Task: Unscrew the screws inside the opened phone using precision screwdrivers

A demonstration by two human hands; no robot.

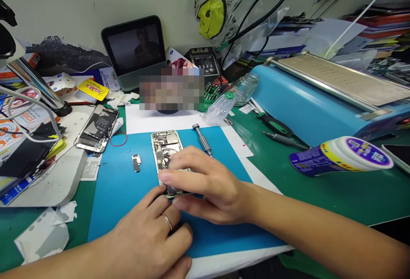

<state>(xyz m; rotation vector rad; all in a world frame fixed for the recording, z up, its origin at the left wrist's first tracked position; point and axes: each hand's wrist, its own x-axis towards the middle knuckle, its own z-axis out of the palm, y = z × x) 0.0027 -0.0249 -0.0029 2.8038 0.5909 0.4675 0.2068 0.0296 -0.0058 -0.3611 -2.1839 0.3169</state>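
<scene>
An opened smartphone (160,151) lies on the blue mat with its circuit board and inner parts exposed. My left hand (153,228), with a ring on one finger, is curled at the phone's lower left corner, its index fingertip against the edge. Over the lower half of the phone reaches my right hand (208,185), fingers apart, index tip at the left rim and thumb near the bottom edge. My right hand hides much of that half. A small metal shield plate (136,163) lies left of the phone. Beyond my right hand rests a grey screwdriver (202,140).
A detached phone screen assembly (98,129) leans at the left beside a red rubber band (118,139). At the right stand a purple tub (339,156) and a blue machine (307,95). A smart display (134,50) stands at the back near a clear bottle (220,107).
</scene>
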